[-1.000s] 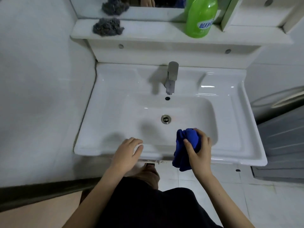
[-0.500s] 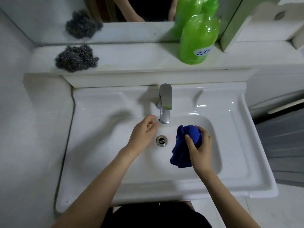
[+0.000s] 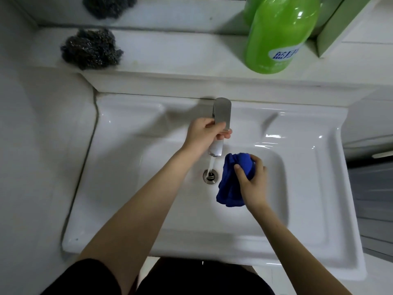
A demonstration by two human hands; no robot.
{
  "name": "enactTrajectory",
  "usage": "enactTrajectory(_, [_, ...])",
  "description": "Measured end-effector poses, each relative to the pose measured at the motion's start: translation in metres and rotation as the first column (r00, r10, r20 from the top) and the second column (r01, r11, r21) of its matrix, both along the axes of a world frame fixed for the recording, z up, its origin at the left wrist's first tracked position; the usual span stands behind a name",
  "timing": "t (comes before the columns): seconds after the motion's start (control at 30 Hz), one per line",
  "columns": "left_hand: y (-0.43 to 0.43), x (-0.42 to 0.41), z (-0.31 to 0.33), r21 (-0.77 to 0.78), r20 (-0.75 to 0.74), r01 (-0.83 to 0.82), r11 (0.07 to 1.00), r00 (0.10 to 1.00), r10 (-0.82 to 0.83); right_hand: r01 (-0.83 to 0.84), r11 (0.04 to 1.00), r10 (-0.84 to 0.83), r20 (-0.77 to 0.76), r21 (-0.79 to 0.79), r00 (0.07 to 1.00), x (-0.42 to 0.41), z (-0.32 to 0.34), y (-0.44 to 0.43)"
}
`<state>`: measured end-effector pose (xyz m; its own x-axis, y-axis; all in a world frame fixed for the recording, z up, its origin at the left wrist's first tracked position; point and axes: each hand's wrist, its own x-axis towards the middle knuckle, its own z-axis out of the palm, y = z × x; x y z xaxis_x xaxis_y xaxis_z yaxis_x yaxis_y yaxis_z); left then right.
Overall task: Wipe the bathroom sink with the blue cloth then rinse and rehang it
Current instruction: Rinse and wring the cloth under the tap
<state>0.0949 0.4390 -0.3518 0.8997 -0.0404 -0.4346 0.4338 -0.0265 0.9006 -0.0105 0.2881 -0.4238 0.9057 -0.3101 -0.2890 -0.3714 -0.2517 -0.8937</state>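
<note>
The white sink [image 3: 131, 188] fills the middle of the view. My left hand [image 3: 205, 135] is wrapped around the silver faucet [image 3: 222, 112] at its handle. A thin stream of water [image 3: 211, 163] runs from the spout down to the drain [image 3: 210, 176]. My right hand [image 3: 253, 182] grips the bunched blue cloth [image 3: 230, 188] inside the basin, just right of the stream. The cloth hangs down from my fingers and does not touch the water.
A white shelf [image 3: 180, 54] behind the sink carries a dark steel-wool scrubber [image 3: 90, 48] at the left and a green bottle [image 3: 278, 33] at the right. A mirror edge runs above the shelf. A grey unit [image 3: 374, 188] stands to the right.
My left hand moved from the sink's front rim up to the faucet and took hold of it, and water now runs. My right hand carried the cloth from the rim into the basin.
</note>
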Motion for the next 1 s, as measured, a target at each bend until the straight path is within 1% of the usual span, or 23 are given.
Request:
enactTrajectory(0.13, [0.0,0.007,0.009,0.017,-0.009,0.04,0.999,0.999,-0.04,-0.015,1.0,0.015,-0.015,0.004,1.0,0.006,-0.004,0.001])
enactTrajectory(0.2, [0.003,0.005,0.008,0.002,0.006,0.082,0.997,0.997,-0.082,-0.02,1.0,0.02,-0.023,0.003,1.0,0.008,-0.007,0.002])
enactTrajectory(0.27, [0.011,0.0,0.003,-0.002,0.036,0.086,0.996,0.996,-0.086,-0.019,1.0,0.019,-0.035,0.003,0.999,0.009,-0.012,0.001])
enactTrajectory(0.33, [0.025,-0.01,-0.011,0.055,0.061,0.018,0.998,0.998,-0.021,-0.015,1.0,0.016,-0.049,0.017,0.999,0.01,-0.015,0.001])
enactTrajectory(0.4, [0.04,-0.025,-0.035,0.104,0.035,-0.099,0.99,0.995,0.095,-0.007,0.997,0.012,-0.07,0.076,0.997,0.01,-0.019,0.003])
enactTrajectory(0.47, [0.051,-0.04,-0.067,0.127,-0.061,-0.166,0.978,0.983,0.175,0.004,0.984,0.014,-0.1,0.179,0.995,0.011,-0.024,0.009])
enactTrajectory(0.53, [0.048,-0.052,-0.095,0.099,-0.26,-0.107,0.989,0.957,0.129,0.018,0.955,0.028,-0.15,0.296,0.988,0.014,-0.031,0.02])
enactTrajectory(0.57, [0.044,-0.057,-0.105,0.029,-0.381,-0.051,0.998,0.923,0.059,0.022,0.939,0.041,-0.176,0.342,0.984,0.015,-0.036,0.026])
enactTrajectory(0.6, [0.039,-0.061,-0.112,-0.082,-0.461,-0.009,0.997,0.887,-0.03,0.035,0.924,0.046,-0.203,0.381,0.978,0.017,-0.042,0.034])
enactTrajectory(0.63, [0.034,-0.065,-0.119,-0.204,-0.478,0.011,0.979,0.871,-0.11,0.057,0.91,0.045,-0.234,0.41,0.971,0.018,-0.047,0.041])
enactTrajectory(0.67, [0.028,-0.069,-0.126,-0.257,-0.448,0.036,0.966,0.881,-0.152,0.078,0.9,0.043,-0.265,0.43,0.963,0.02,-0.054,0.047])
enactTrajectory(0.7, [0.023,-0.071,-0.13,-0.24,-0.408,0.05,0.969,0.901,-0.147,0.096,0.894,0.041,-0.294,0.438,0.955,0.022,-0.059,0.052])
enactTrajectory(0.8, [0.025,-0.07,-0.141,-0.055,-0.348,0.001,0.998,0.937,-0.02,0.171,0.848,0.03,-0.367,0.502,0.93,0.03,-0.07,0.054])
enactTrajectory(0.83, [0.028,-0.068,-0.144,-0.045,-0.335,0.019,0.999,0.942,-0.033,0.188,0.823,0.039,-0.384,0.536,0.922,0.031,-0.072,0.052])
enactTrajectory(0.93, [0.046,-0.067,-0.148,-0.063,-0.33,0.139,0.988,0.932,-0.153,0.213,0.751,0.101,-0.428,0.625,0.898,0.033,-0.075,0.046])
enactTrajectory(1.0, [0.056,-0.067,-0.147,-0.069,-0.337,0.161,0.985,0.925,-0.175,0.248,0.698,0.141,-0.468,0.672,0.873,0.032,-0.076,0.046])
